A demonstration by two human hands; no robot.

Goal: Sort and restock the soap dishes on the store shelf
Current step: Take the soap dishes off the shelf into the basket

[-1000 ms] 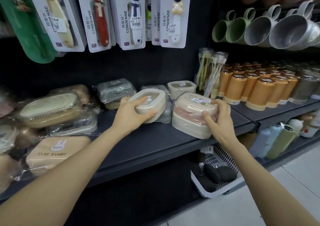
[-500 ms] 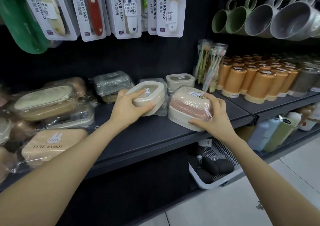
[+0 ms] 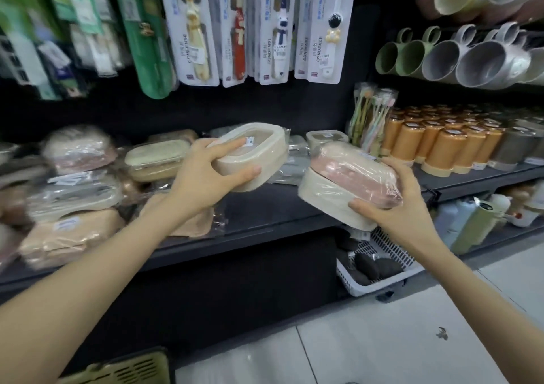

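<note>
My left hand grips a beige oval soap dish wrapped in film, tilted and lifted above the dark shelf. My right hand holds a pink-and-cream wrapped soap dish from below, clear of the shelf's front edge. More wrapped soap dishes lie in a blurred heap at the left of the shelf. A small cream dish stands at the back between the two held ones.
Orange lidded cups fill the right of the shelf, beside a pack of toothbrushes. Carded toothbrushes hang above; mugs hang top right. A white basket with dark items sits below on the floor.
Both hands have lifted their soap dishes off the shelf and drawn them towards me. The view has swung to the left and blurred.
</note>
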